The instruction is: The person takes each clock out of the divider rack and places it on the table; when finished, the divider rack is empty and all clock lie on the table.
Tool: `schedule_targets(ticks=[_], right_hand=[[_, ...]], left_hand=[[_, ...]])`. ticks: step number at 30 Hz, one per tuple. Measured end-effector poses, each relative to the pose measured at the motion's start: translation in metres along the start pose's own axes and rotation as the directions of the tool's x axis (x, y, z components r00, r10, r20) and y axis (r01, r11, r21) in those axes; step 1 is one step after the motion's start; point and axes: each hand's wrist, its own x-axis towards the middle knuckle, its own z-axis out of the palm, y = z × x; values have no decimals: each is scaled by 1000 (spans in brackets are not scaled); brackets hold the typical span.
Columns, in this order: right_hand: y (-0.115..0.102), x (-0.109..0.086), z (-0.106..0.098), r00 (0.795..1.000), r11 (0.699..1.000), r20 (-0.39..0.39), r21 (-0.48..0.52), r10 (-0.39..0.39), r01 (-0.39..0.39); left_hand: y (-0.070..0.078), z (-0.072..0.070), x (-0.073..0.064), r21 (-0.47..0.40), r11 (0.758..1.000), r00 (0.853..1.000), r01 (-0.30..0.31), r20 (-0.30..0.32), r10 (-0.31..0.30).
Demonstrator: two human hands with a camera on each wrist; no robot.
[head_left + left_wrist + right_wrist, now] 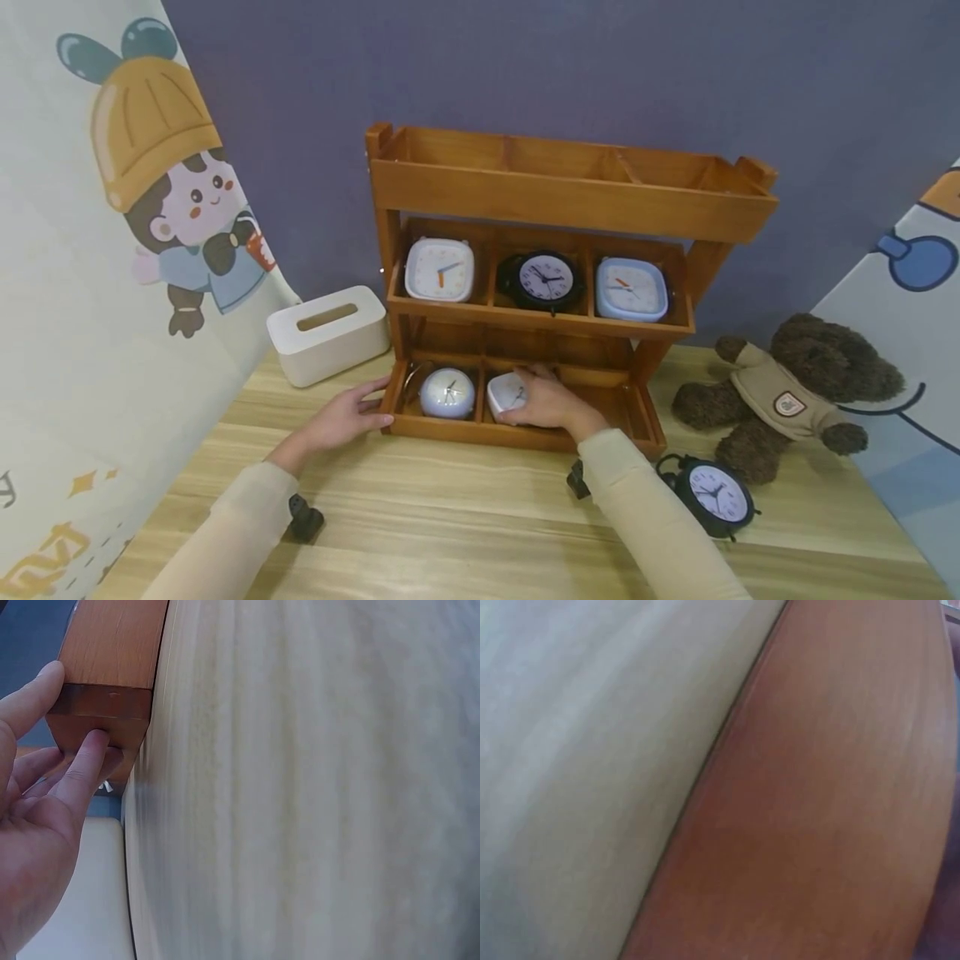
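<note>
A three-tier wooden shelf (pixel 480 431) stands against the wall. In its bottom tier, my right hand (pixel 553 403) holds a small white square alarm clock (pixel 500 395) within the middle compartment. A round lilac-white clock (pixel 447 393) sits in the compartment to its left. My left hand (pixel 341 423) touches the left end of the bottom tier. In the left wrist view, that hand's fairly straight fingers (pixel 84 769) rest against the wooden end. The right wrist view shows mostly the shelf's front board (pixel 810 810); the right hand is barely seen there.
The middle tier holds a white clock (pixel 439 271), a black clock (pixel 546 278) and a blue clock (pixel 632 288). A white tissue box (pixel 330 358) stands left of the shelf. To the right lie a brown teddy bear (pixel 772 392) and a black twin-bell clock (pixel 716 497).
</note>
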Motion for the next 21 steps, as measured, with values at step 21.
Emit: schedule_targets(ticks=[21], right_hand=[[2,-25,-37,986,993,-134,47,-99,106]], left_hand=[[-3,-1,1,-13,1000,1000,-1,22,1]])
